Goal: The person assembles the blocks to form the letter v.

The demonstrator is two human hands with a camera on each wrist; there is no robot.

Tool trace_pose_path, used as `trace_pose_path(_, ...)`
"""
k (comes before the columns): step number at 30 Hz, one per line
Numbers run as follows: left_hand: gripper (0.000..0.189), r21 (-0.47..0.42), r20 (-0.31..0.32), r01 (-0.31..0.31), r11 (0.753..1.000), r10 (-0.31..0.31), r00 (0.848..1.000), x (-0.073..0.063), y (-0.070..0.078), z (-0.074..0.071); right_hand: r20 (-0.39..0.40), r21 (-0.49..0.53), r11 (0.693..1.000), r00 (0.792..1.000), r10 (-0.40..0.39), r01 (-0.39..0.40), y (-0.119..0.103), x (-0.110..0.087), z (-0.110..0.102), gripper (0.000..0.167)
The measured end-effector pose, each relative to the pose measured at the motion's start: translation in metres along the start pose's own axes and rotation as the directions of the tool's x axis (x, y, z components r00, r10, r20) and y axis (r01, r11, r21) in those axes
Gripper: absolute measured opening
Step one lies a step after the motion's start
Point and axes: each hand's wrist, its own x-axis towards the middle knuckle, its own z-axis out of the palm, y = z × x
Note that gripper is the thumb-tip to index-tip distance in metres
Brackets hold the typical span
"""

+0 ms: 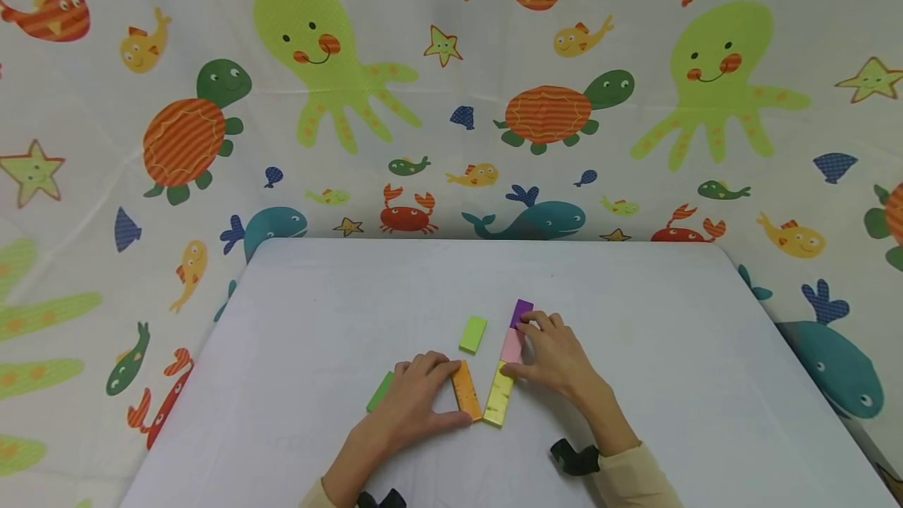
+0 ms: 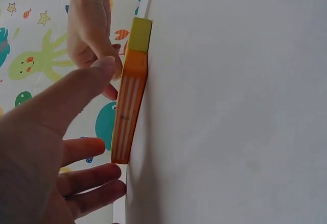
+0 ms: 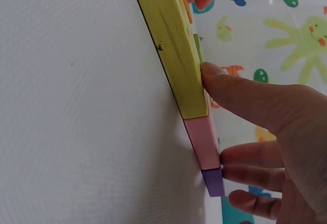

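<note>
Half-curled left hand (image 1: pixel 415 396) pinches orange block (image 1: pixel 467 392) endwise; loosely spread right hand (image 1: pixel 562 359) rests on block row (image 1: pixel 511 345), likely to align it.

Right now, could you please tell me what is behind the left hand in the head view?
A darker green block shows partly past the left hand; the rest is covered, and anything wholly hidden there cannot be seen.
</note>
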Motion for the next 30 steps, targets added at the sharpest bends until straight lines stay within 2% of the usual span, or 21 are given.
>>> trace_pose_path(5, 0.076, -0.016, 0.015, 0.023, 1.000, -0.023, 1.000, 0.003, 0.000, -0.005, 0.003, -0.001, 1.000, 1.000, 0.001, -0.001, 0.000, 0.000, 0.000, 0.082)
trace_pose_path(10, 0.076, 0.005, 0.027, 0.039, 0.999, -0.040, 0.999, 0.008, 0.000, -0.010, 0.010, 0.000, 1.000, 1.000, 0.003, -0.003, 0.000, 0.000, 0.000, 0.082)
trace_pose_path(23, 0.065, 0.042, -0.064, 0.017, 0.999, -0.014, 0.998, 0.027, -0.001, -0.015, 0.009, -0.003, 1.000, 1.000, 0.002, -0.002, 0.000, 0.000, 0.002, 0.080)
trace_pose_path(30, 0.063, 0.072, -0.058, 0.031, 0.997, -0.027, 0.998, 0.039, 0.001, -0.019, 0.014, 0.006, 1.000, 1.000, 0.006, -0.006, 0.000, 0.000, 0.002, 0.079)
